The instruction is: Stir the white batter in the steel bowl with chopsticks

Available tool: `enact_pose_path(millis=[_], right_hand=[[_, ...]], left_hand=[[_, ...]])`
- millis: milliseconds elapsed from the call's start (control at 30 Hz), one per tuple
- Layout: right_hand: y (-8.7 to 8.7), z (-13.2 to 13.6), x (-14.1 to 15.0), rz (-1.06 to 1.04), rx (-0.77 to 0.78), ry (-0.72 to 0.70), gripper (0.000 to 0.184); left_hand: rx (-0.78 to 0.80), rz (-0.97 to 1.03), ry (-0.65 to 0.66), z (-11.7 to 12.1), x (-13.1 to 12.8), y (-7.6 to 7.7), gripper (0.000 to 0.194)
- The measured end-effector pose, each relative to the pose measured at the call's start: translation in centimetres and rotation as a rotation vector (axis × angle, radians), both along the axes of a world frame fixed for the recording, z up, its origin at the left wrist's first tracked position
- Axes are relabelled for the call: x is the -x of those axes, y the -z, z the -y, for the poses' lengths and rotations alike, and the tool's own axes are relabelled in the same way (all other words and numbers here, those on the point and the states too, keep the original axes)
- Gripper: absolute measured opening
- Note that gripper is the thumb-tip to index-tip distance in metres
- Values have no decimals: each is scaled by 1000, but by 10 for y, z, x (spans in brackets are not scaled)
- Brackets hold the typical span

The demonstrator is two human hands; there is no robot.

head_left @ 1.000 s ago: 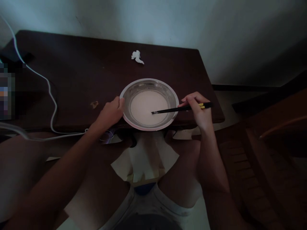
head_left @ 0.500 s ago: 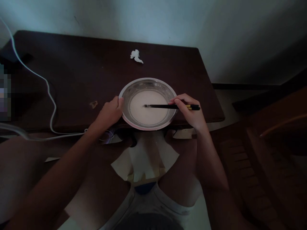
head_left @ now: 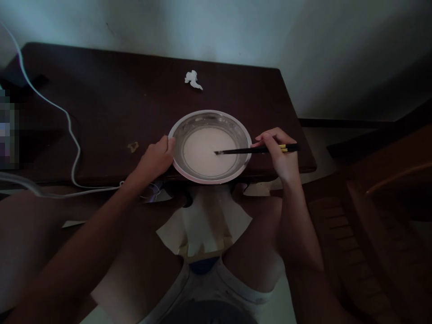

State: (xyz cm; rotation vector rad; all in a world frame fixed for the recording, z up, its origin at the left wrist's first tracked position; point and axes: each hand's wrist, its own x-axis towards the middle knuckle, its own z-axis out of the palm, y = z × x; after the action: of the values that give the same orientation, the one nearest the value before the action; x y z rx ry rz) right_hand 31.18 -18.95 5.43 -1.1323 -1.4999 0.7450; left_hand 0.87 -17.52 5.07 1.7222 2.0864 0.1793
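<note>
A round metal bowl [head_left: 245,167] sits at the front edge of the dark table, holding a pale, milky liquid [head_left: 202,150]. My left hand [head_left: 158,155] grips the bowl's left rim, thumb over the edge. In my right hand [head_left: 280,150] is a pair of black chopsticks [head_left: 241,151] with gold bands near the back ends. They reach almost level across the right rim, and their whitened tips are at the liquid near the bowl's middle. My right hand is beyond the rim, apart from the bowl.
On the dark wooden table [head_left: 101,94] lie a crumpled white tissue [head_left: 193,80] behind the bowl and a small brownish scrap [head_left: 133,147] to the left. A white cable [head_left: 69,123] runs down the left side. A wooden chair [head_left: 337,220] stands at right; a wall rises behind.
My right hand has moved right, drawing the chopsticks along with it, so their tips are nearer the bowl's right side. My left hand keeps its grip on the rim.
</note>
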Motion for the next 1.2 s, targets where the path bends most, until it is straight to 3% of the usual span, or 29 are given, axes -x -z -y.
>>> enact_pose_path(millis=[100,200,367,567,733,933,1100,1200], right_hand=[[0,0,1,1,55,-57,30],[1,-1,2,89,5,-129,25],[2,-2,-3,31,-17,33,32],[3,-1,5,78,12,-131,28],[2,-2,-2,15,-31,48,34],[3,-1,6,62,34,-134,26],[1,-2,0,30,-21,41,33],[2,-1,1,-2,42,-8,33]], left_hand=[[17,-1,1,0,-1,-2,40],[34,-13,15,0,-3,-4,42],[18,-20,14,0,-2,-2,41],[8,-9,5,1,-2,-2,38],[3,2,13,0,-1,0,38],[31,-23,12,0,-1,0,39],[47,-18,30,3,-2,-5,42],[55,-19,16,2,-2,-4,41]])
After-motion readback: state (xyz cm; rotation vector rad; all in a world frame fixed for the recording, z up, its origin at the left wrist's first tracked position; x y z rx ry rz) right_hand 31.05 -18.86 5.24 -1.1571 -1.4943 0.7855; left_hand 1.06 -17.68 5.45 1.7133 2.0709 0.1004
